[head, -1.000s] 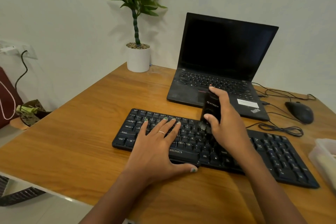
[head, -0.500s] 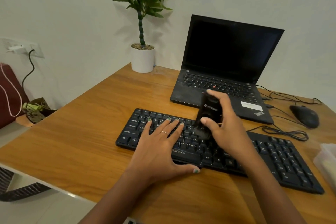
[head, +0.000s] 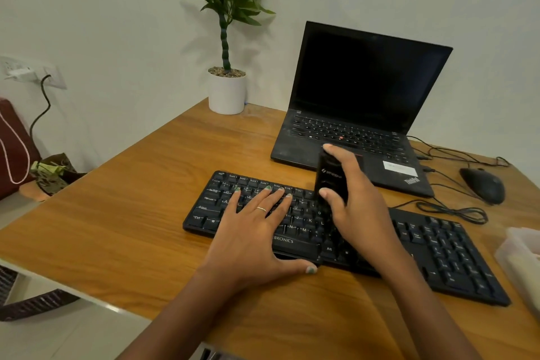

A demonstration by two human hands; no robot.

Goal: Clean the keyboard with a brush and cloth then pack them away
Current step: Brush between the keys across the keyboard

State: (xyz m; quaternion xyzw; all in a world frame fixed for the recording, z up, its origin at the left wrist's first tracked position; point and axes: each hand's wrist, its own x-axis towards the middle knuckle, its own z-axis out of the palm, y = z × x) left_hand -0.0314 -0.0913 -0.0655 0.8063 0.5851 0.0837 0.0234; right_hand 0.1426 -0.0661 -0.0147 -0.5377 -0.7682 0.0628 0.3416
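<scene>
A wooden desk (head: 122, 213) is filling the view, a potted plant (head: 226, 90) sitting at its far edge and an open laptop (head: 356, 114) beside that. Near the front edge the black keyboard (head: 438, 248) is lying slantwise. The left hand (head: 254, 231) is staying spread flat, pressing down its left half. The right hand (head: 359, 204) is gripping the black brush (head: 330, 181) upright, bristles down on the middle keys; it is creeping leftward from half a second ago, so brushing looks unfinished. No cloth is showing.
</scene>
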